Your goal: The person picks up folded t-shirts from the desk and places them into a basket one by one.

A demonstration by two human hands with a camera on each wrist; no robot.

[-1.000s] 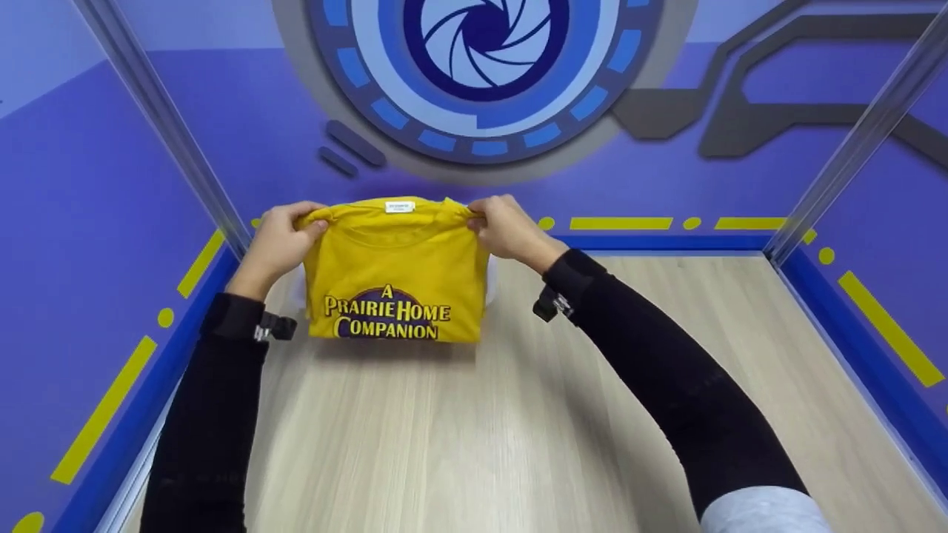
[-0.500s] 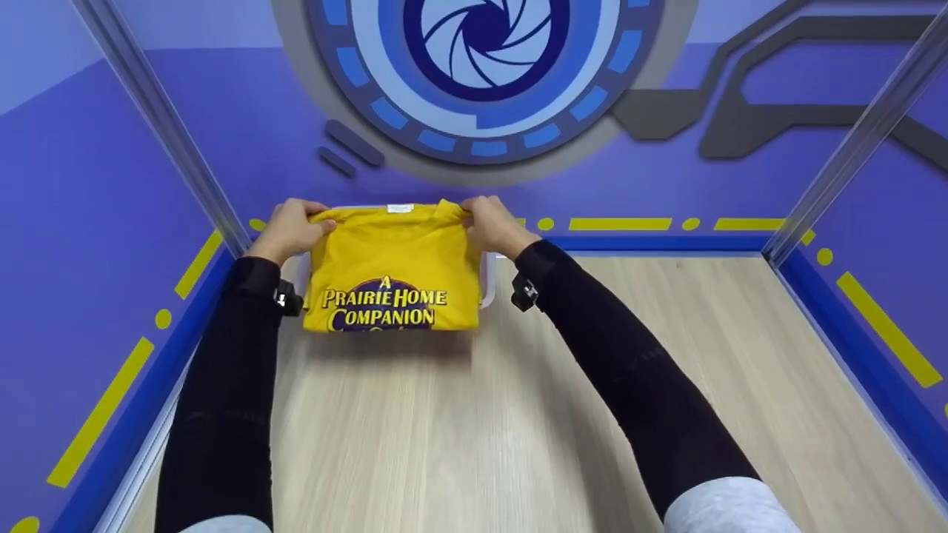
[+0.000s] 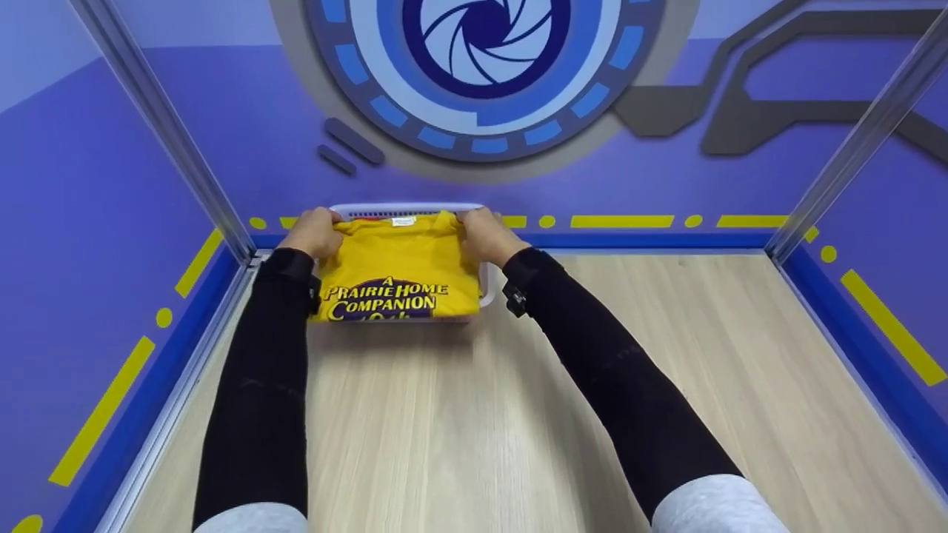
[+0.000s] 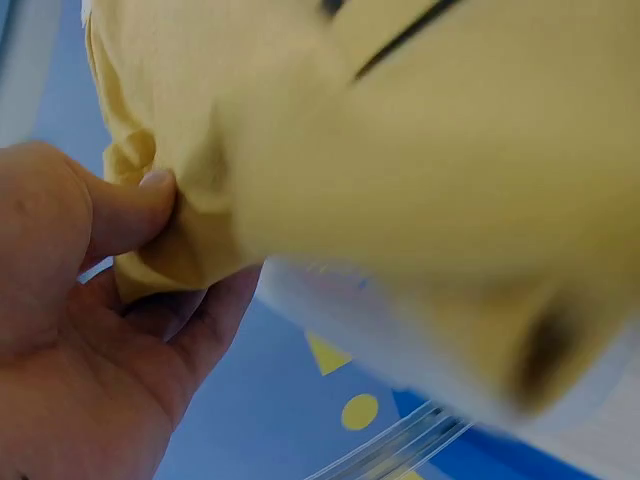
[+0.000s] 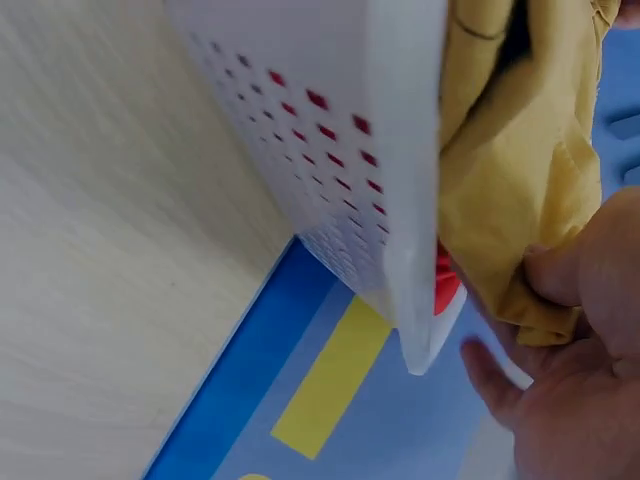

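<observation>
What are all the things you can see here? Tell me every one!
T-shirt: one, yellow with purple print, folded, lying on top of the basket.
Basket: one, white with small holes, on the table by the back wall.
Red thing: one, inside the basket, mostly hidden.
Table: one, pale wood.
Walls: purple with yellow marks and a blue-and-white round emblem.
Left hand: one, pinches the shirt's far left corner.
Right hand: one, pinches the far right corner.
</observation>
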